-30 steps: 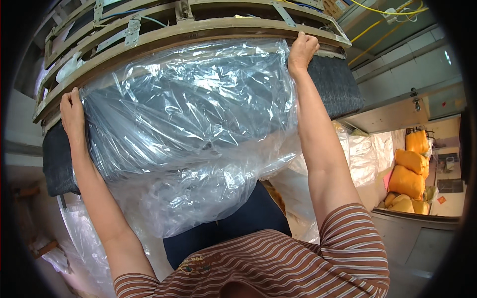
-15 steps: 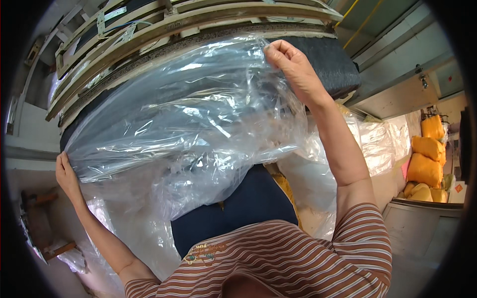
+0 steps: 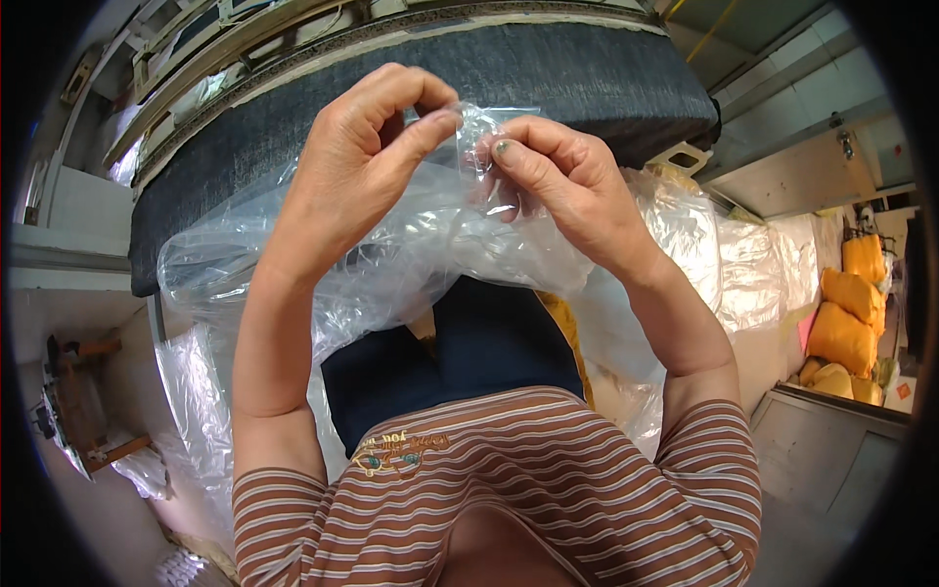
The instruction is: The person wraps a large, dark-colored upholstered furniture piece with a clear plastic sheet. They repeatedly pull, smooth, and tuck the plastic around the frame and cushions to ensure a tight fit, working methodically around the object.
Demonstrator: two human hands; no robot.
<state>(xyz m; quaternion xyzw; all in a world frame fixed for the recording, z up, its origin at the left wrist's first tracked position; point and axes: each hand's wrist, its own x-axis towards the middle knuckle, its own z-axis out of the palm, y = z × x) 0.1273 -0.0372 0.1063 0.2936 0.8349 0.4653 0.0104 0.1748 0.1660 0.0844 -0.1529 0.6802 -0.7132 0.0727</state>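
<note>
A large sheet of clear plastic film [image 3: 377, 279] hangs in loose folds over my lap and against the front of a dark padded bench [image 3: 577, 73]. Both hands are raised close together above the bench's near edge. My left hand [image 3: 377, 137] pinches a gathered bit of the film between thumb and fingers. Just to its right, my right hand [image 3: 558, 171] grips the same bunched part, thumb on top. Crumpled film shows between the two hands. The fingertips under the film are partly hidden.
Wooden rails [image 3: 254, 44] run behind the bench at the upper left. More clear film [image 3: 753, 269] lies in a pile at the right. Beyond it are stacked orange bundles [image 3: 843, 333]. A wooden stand [image 3: 88, 411] is at the far left.
My left hand has moved from the far left end of the film to the middle, beside my right hand. The film was stretched wide over the bench and now sags, bunched.
</note>
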